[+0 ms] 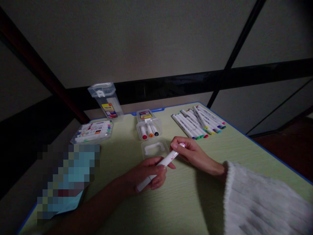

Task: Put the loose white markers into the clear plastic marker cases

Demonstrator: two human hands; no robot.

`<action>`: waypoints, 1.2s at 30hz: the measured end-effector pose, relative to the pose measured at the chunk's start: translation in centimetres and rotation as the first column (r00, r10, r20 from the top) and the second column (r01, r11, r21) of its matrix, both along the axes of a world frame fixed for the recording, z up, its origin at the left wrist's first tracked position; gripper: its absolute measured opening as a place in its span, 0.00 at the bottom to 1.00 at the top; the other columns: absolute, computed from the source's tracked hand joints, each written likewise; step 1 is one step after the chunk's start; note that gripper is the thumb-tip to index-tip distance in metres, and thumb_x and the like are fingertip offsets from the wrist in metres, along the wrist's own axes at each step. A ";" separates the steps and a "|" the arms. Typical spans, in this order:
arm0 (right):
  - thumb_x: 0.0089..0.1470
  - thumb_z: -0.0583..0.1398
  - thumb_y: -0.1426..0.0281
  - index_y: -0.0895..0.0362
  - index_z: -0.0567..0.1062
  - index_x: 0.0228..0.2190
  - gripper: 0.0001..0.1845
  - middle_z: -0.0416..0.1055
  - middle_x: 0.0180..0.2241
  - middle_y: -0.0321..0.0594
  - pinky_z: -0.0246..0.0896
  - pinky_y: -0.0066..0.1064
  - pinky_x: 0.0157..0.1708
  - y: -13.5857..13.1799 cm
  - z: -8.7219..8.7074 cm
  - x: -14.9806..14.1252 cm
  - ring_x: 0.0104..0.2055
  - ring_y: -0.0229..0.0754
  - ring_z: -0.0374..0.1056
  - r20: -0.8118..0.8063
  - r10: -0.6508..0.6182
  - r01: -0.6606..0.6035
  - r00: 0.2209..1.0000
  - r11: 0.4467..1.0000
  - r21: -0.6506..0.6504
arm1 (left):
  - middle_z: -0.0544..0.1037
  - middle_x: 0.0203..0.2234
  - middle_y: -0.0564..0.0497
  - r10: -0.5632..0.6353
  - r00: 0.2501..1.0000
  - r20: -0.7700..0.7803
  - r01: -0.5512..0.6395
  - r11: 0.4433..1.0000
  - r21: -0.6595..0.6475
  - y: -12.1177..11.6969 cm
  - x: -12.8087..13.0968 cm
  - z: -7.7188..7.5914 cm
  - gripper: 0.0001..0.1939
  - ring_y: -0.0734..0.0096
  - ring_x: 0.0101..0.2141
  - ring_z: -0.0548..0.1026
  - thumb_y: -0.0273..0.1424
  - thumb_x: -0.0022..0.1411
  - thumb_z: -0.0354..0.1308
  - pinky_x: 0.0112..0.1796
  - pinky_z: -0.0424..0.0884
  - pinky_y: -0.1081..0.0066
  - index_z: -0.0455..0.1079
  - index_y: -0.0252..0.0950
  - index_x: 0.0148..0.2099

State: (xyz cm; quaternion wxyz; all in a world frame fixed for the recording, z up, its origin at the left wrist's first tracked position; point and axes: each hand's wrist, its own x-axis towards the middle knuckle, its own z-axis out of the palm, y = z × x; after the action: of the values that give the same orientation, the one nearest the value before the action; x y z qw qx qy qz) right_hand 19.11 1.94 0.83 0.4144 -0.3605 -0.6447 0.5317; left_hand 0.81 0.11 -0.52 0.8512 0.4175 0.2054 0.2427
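Observation:
A white marker (168, 159) with a pink end slants between my two hands above the table. My left hand (149, 174) is closed around its lower part. At the upper, pink end, my right hand (189, 150) pinches it between thumb and fingers. Just beyond lies a clear plastic case (144, 125) on its side, its open lid (154, 149) toward me. Inside the case a red-ended marker (144, 132), an orange-ended one (150, 130) and a black-ended one (156, 129) show their ends.
Several loose white markers (193, 122) lie in a bunch at the back right. A clear case (107, 101) stands upright at the back left, with a pack of markers (93, 131) before it. A blue, partly pixelated item (78, 169) lies on the left of the table (181, 202).

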 end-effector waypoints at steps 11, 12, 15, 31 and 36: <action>0.50 0.58 0.59 0.58 0.65 0.26 0.15 0.53 0.17 0.27 0.39 0.25 0.17 -0.5 1.1 0.1 0.18 0.30 0.46 -0.047 0.088 -0.089 0.995 0.996 -0.010 | 0.61 0.12 0.62 -0.049 0.998 -0.044 0.051 0.998 0.040 0.3 -0.3 -0.5 0.17 0.85 0.13 0.57 0.35 0.53 0.61 0.16 0.51 0.78 0.65 0.31 0.42; 0.50 0.58 0.59 0.58 0.65 0.26 0.14 0.54 0.17 0.27 0.40 0.25 0.17 -0.5 1.1 0.1 0.18 0.30 0.46 -0.060 0.103 -0.104 0.993 0.994 -0.014 | 0.61 0.13 0.62 -0.058 0.997 -0.050 0.060 0.997 0.040 0.4 -0.4 -0.5 0.17 0.85 0.13 0.57 0.35 0.52 0.62 0.16 0.51 0.78 0.65 0.31 0.42; 0.50 0.58 0.60 0.58 0.64 0.28 0.14 0.58 0.18 0.29 0.44 0.25 0.19 -0.5 1.2 0.1 0.19 0.31 0.50 -0.102 0.157 -0.160 0.982 0.987 -0.026 | 0.61 0.13 0.62 -0.053 0.996 -0.077 0.056 0.998 0.035 0.4 -0.4 -0.4 0.19 0.85 0.13 0.57 0.36 0.50 0.63 0.16 0.51 0.78 0.66 0.31 0.42; 0.47 0.59 0.54 0.58 0.63 0.18 0.21 0.50 0.13 0.26 0.36 0.25 0.15 -0.3 -0.1 -0.3 0.16 0.29 0.42 0.041 -0.041 0.045 0.998 0.995 -0.093 | 0.61 0.11 0.62 -0.067 0.996 -0.063 0.069 0.997 0.021 0.7 -0.2 -0.8 0.17 0.84 0.11 0.56 0.36 0.53 0.60 0.15 0.49 0.78 0.64 0.31 0.42; 0.46 0.61 0.57 0.57 0.64 0.23 0.17 0.59 0.13 0.27 0.39 0.24 0.14 -0.4 0.2 -0.4 0.15 0.29 0.48 -0.033 0.046 -0.050 0.998 0.991 -0.123 | 0.61 0.13 0.62 -0.060 0.997 -0.046 0.060 0.998 0.017 0.6 -0.2 -0.6 0.18 0.85 0.12 0.56 0.35 0.52 0.61 0.16 0.51 0.78 0.65 0.30 0.43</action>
State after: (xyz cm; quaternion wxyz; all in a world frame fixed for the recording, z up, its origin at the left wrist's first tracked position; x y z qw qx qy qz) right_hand 18.71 1.53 0.98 0.3880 -0.3620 -0.6128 0.5856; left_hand 0.56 0.76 -1.07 0.8493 0.4369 0.2097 0.2095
